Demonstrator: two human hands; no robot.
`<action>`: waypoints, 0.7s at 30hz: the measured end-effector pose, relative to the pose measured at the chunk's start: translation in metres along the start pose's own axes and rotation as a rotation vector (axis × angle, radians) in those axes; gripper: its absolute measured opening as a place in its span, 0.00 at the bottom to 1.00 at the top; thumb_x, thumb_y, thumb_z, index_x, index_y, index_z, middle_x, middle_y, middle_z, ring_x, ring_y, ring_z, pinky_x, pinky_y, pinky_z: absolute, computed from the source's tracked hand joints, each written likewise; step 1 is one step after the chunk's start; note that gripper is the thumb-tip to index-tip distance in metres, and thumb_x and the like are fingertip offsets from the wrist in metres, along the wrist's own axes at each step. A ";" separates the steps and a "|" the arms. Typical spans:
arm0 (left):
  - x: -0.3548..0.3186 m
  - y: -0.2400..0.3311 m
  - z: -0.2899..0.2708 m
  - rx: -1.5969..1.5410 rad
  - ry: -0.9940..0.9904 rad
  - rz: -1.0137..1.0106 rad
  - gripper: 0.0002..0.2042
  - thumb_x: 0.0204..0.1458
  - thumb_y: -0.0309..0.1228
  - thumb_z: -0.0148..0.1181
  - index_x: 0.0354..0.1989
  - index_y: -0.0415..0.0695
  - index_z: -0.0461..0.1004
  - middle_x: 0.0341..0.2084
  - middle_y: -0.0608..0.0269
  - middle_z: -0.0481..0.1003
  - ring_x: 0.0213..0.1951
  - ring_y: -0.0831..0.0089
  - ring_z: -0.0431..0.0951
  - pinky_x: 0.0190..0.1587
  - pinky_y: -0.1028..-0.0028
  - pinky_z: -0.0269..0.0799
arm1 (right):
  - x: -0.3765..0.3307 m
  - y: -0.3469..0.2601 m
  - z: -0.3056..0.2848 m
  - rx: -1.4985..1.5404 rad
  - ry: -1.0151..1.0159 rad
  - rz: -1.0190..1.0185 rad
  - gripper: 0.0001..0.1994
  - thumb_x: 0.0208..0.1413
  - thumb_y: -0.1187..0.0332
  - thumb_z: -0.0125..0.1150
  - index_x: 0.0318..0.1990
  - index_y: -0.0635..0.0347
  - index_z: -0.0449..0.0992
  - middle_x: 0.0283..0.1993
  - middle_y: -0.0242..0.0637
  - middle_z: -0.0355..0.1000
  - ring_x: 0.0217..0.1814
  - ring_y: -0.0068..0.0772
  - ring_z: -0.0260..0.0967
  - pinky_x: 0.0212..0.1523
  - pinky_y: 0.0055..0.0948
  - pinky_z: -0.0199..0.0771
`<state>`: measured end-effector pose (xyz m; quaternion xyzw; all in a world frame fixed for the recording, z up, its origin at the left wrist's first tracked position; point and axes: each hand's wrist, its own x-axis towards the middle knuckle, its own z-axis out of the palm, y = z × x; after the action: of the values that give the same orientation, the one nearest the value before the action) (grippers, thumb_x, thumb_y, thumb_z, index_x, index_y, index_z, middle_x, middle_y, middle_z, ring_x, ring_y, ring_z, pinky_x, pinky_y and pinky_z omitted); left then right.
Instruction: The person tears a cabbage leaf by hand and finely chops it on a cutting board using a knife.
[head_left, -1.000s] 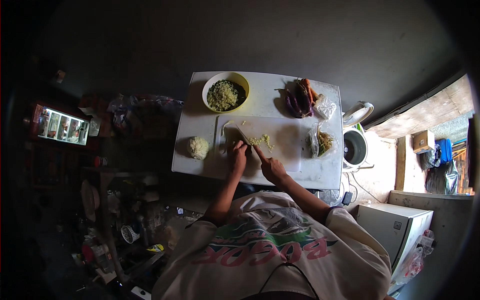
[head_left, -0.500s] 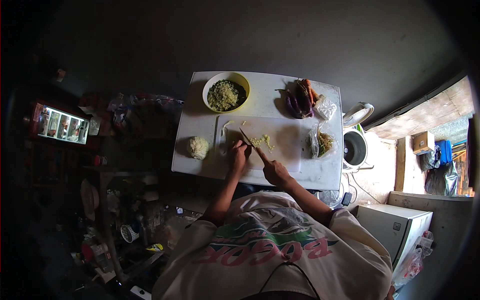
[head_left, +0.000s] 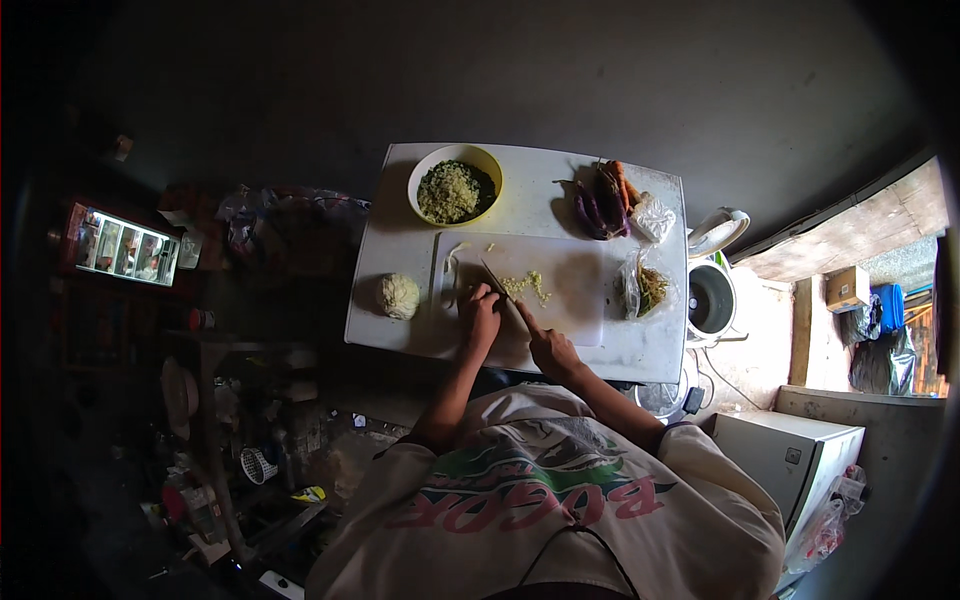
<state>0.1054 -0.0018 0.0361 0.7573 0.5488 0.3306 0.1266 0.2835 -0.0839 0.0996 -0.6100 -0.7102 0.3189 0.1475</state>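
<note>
A yellow bowl (head_left: 455,186) of chopped bits sits at the bench's (head_left: 400,250) far left corner; purple eggplants (head_left: 598,200) lie at its far right, a pale cauliflower piece (head_left: 398,296) by the left edge.

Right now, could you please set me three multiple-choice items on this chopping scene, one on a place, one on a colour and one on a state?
1. Where does the pale round cauliflower piece lie?
A. On the table, left of the cutting board
B. Inside the bowl
C. On the floor

2. What colour is the bowl of chopped bits?
A. Red
B. Yellow
C. Black

3. What is the right hand doing?
A. Resting in the lap
B. Lifting the bowl
C. Gripping a knife over the board

Answers:
1. A, it sits on the white table off the left edge of the cutting board.
2. B, its rim is yellow.
3. C, the knife slants from that hand to the chopped pile beside the left hand.
</note>
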 end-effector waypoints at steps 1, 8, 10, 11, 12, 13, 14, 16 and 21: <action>0.003 0.010 -0.002 -0.022 -0.038 -0.011 0.06 0.46 0.21 0.57 0.31 0.38 0.79 0.34 0.54 0.75 0.43 0.53 0.76 0.43 0.60 0.72 | -0.002 0.009 0.005 0.047 0.087 -0.033 0.41 0.56 0.74 0.49 0.76 0.36 0.42 0.30 0.60 0.75 0.31 0.67 0.74 0.36 0.60 0.74; -0.005 -0.016 0.007 -0.029 0.003 0.000 0.08 0.38 0.18 0.62 0.30 0.38 0.78 0.35 0.56 0.75 0.42 0.53 0.75 0.44 0.59 0.70 | 0.017 -0.012 -0.008 0.049 -0.067 0.009 0.41 0.56 0.74 0.49 0.76 0.35 0.43 0.33 0.62 0.75 0.33 0.66 0.74 0.37 0.60 0.73; -0.006 -0.023 0.012 -0.051 -0.005 -0.055 0.08 0.38 0.18 0.61 0.30 0.37 0.78 0.36 0.55 0.74 0.41 0.52 0.75 0.43 0.58 0.70 | 0.004 -0.010 0.000 0.020 -0.045 0.007 0.40 0.57 0.74 0.50 0.76 0.36 0.43 0.34 0.61 0.75 0.34 0.67 0.74 0.38 0.61 0.73; -0.004 -0.015 0.011 -0.057 -0.008 -0.053 0.08 0.38 0.18 0.61 0.30 0.37 0.78 0.36 0.55 0.74 0.41 0.52 0.75 0.43 0.58 0.70 | 0.002 -0.004 0.004 0.017 -0.044 0.013 0.40 0.57 0.74 0.50 0.76 0.36 0.43 0.34 0.61 0.75 0.34 0.67 0.74 0.38 0.61 0.73; -0.001 -0.002 0.006 -0.061 -0.033 -0.032 0.06 0.41 0.18 0.58 0.30 0.36 0.77 0.35 0.54 0.74 0.41 0.52 0.75 0.43 0.58 0.70 | 0.002 0.006 0.011 0.033 0.066 -0.037 0.40 0.57 0.74 0.49 0.76 0.36 0.42 0.33 0.62 0.75 0.33 0.67 0.74 0.38 0.61 0.74; 0.003 0.010 0.001 -0.064 -0.058 -0.011 0.05 0.44 0.19 0.56 0.30 0.36 0.77 0.35 0.52 0.74 0.41 0.52 0.75 0.42 0.58 0.71 | 0.002 0.016 0.017 0.047 0.176 -0.088 0.41 0.57 0.74 0.49 0.76 0.35 0.41 0.32 0.62 0.75 0.33 0.67 0.74 0.39 0.61 0.74; 0.001 0.007 0.000 -0.058 -0.051 -0.015 0.05 0.44 0.19 0.56 0.30 0.36 0.77 0.35 0.52 0.74 0.41 0.52 0.75 0.42 0.58 0.71 | 0.008 0.013 0.016 0.049 0.173 -0.098 0.41 0.57 0.74 0.49 0.76 0.35 0.41 0.32 0.62 0.75 0.33 0.67 0.74 0.39 0.61 0.74; -0.007 -0.001 0.008 -0.064 0.074 0.096 0.05 0.45 0.19 0.56 0.29 0.36 0.77 0.35 0.52 0.74 0.43 0.52 0.75 0.42 0.59 0.71 | 0.019 0.006 0.007 0.069 0.037 -0.039 0.40 0.55 0.77 0.48 0.76 0.40 0.43 0.27 0.64 0.73 0.29 0.68 0.73 0.35 0.62 0.71; -0.006 -0.013 0.008 -0.094 -0.003 -0.045 0.09 0.39 0.14 0.58 0.31 0.35 0.77 0.36 0.53 0.75 0.43 0.50 0.76 0.43 0.61 0.72 | 0.010 -0.008 -0.001 0.044 -0.045 -0.009 0.40 0.57 0.74 0.49 0.76 0.37 0.42 0.28 0.63 0.74 0.30 0.68 0.73 0.35 0.61 0.73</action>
<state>0.0994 -0.0009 0.0205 0.7386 0.5491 0.3519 0.1704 0.2758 -0.0750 0.1033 -0.5963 -0.7088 0.3473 0.1462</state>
